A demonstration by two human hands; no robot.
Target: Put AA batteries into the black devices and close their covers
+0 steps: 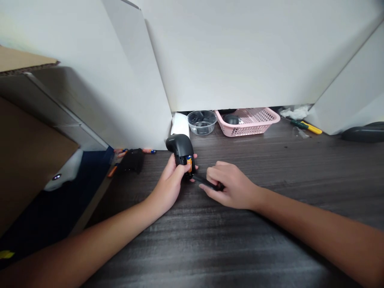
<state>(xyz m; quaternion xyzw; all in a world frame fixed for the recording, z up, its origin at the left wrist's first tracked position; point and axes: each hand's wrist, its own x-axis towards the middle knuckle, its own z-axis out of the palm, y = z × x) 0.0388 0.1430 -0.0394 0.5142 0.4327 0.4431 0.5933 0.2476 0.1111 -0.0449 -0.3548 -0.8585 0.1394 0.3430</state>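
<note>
A black handheld device [181,146] with an open battery compartment is held in my left hand [172,178], its curved end pointing away from me. An orange and blue battery [189,163] shows inside the compartment, and my left thumb lies against it. My right hand [229,185] is closed around a slim black piece [207,182], whose far tip meets the lower end of the device or lies very close to it. Whether that tip touches the device cannot be made out.
Behind the device are a white packet [180,124], a clear round bowl [202,123] and a pink basket [246,129] with a black item. Green and yellow-handled tools [307,127] lie right. Left are a black pouch [131,161], loose batteries [149,151] and a cardboard box [27,62].
</note>
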